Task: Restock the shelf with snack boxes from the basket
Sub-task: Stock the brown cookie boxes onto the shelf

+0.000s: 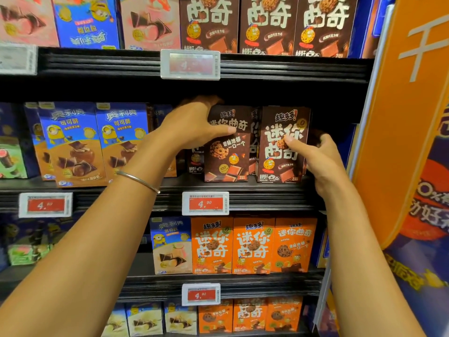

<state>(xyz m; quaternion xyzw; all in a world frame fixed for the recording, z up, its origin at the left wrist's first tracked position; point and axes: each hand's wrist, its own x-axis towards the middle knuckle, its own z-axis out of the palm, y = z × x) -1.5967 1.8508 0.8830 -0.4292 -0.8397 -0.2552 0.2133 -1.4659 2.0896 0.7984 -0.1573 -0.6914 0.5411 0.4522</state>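
- On the middle shelf (267, 190), toward its right end, two brown snack boxes stand upright with their long axes vertical: left brown box (227, 152) and right brown box (281, 152), close beside each other.
- Left hand (192, 127) lies at 10 o'clock of the left brown box. Its thumb crosses the front and its fingers curl over the top corner, gripping.
- Right hand (318, 156) lies at 3 o'clock of the right brown box. Thumb on the front, fingers wrapped round the right edge, holding.
- Each hand is nearest its own box. Likely next: square both faces forward.
- Blue boxes (70, 142) at 9 o'clock, price tag (205, 203) at 6, orange boxes (252, 244) below.
- Basket not in view.
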